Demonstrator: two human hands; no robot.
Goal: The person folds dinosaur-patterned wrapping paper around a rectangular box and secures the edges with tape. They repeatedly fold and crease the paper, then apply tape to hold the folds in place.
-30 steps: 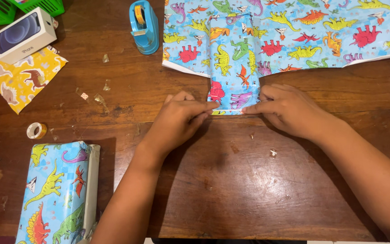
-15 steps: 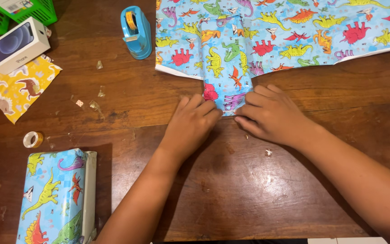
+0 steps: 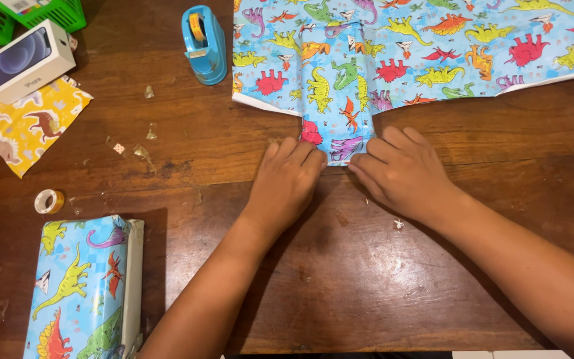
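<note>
A dark, scuffed wooden table (image 3: 340,279) carries scraps of clear tape. The left hand (image 3: 288,183) and right hand (image 3: 403,171) press flat, fingers together, against the near end of a parcel (image 3: 335,100) half wrapped in glossy blue dinosaur paper (image 3: 473,46). A blue tape dispenser (image 3: 203,43) stands upper left; a white box (image 3: 26,60) lies on yellow paper (image 3: 24,126).

The table (image 3: 340,279) is dark wood, worn and slightly shiny. The wrapping paper (image 3: 433,46) looks smooth; the tape dispenser (image 3: 204,46) is glossy plastic.
</note>
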